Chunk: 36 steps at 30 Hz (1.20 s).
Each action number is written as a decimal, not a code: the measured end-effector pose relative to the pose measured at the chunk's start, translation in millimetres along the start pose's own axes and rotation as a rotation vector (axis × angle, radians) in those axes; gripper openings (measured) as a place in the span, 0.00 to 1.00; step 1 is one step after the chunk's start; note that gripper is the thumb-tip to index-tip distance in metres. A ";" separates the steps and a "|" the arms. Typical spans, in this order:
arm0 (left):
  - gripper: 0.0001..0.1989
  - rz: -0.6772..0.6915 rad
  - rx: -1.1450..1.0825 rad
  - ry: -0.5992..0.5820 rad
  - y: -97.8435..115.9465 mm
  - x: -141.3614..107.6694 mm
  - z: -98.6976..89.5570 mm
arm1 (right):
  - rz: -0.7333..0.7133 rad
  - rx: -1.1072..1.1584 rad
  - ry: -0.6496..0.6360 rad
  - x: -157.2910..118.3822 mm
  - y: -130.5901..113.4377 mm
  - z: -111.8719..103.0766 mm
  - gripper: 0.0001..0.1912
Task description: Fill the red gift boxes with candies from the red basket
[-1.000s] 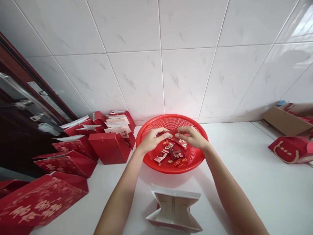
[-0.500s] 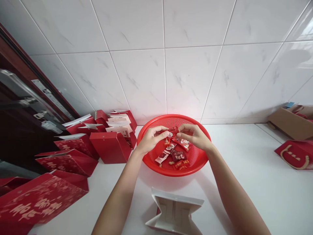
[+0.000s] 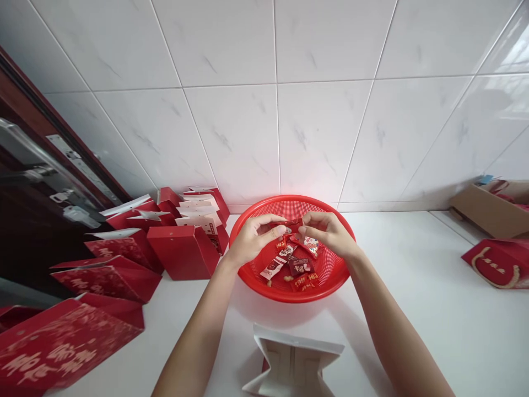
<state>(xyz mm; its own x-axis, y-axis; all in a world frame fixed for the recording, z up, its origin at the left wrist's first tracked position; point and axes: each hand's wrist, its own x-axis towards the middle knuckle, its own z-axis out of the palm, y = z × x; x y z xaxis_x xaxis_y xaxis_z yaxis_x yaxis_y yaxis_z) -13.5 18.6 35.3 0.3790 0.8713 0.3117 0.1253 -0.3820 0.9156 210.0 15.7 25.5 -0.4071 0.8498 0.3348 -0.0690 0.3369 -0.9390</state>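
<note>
A red plastic basket (image 3: 252, 286) stands against the tiled wall, with several wrapped candies and peanuts in it. Over its back part, my left hand (image 3: 258, 237) and my right hand (image 3: 326, 234) pinch a small red wrapped candy (image 3: 292, 223) between them, one at each end. Below the hands lie a white-and-red candy (image 3: 273, 267), a dark red candy (image 3: 301, 266) and a bright red packet (image 3: 305, 282). An open paper bag (image 3: 295, 366), pale inside, stands in front of the basket.
Several red paper bags (image 3: 177, 253) stand on the left, beside a dark door with a metal handle (image 3: 41, 160). At the right are a cardboard box (image 3: 487, 212) and a red bag with rope handles (image 3: 498, 264). All rest on a white surface (image 3: 397, 275).
The candy between my hands has tilted and shows less of its face. My hands stay nearly in place over the basket; the view has shifted slightly.
</note>
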 end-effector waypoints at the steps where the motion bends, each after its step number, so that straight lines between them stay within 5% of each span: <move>1: 0.14 0.011 0.018 0.012 0.5 -0.3 0.0 | -0.010 -0.012 0.020 0.2 -0.2 1.0 0.18; 11: 0.14 0.038 0.042 0.022 1.3 -3.0 -0.1 | -0.182 -0.281 0.071 0.1 -0.8 7.0 0.14; 16: 0.08 0.175 -0.060 0.121 4.3 -5.1 0.2 | -0.152 -0.155 0.077 -0.1 -0.5 8.0 0.14; 23: 0.11 0.285 -0.025 0.205 7.0 -9.1 2.7 | -0.077 0.079 -0.063 -1.5 -7.1 13.0 0.18; 27: 0.13 0.312 0.029 0.167 7.8 -11.0 3.6 | -0.068 0.117 0.030 -1.8 -12.2 15.9 0.16; 31: 0.21 0.234 -0.042 0.157 11.0 -11.7 3.5 | -0.059 0.101 0.133 -1.8 -12.7 14.7 0.18; 36: 0.17 0.077 -0.038 0.172 10.3 -9.7 2.6 | -0.066 0.043 0.145 -2.2 -13.3 11.6 0.18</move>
<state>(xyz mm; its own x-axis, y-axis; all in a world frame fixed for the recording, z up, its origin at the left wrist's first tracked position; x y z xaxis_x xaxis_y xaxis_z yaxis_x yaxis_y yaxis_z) -13.4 5.4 41.0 0.2237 0.8808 0.4173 0.0654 -0.4408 0.8952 201.3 4.7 36.4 -0.2649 0.8770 0.4007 -0.1311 0.3790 -0.9161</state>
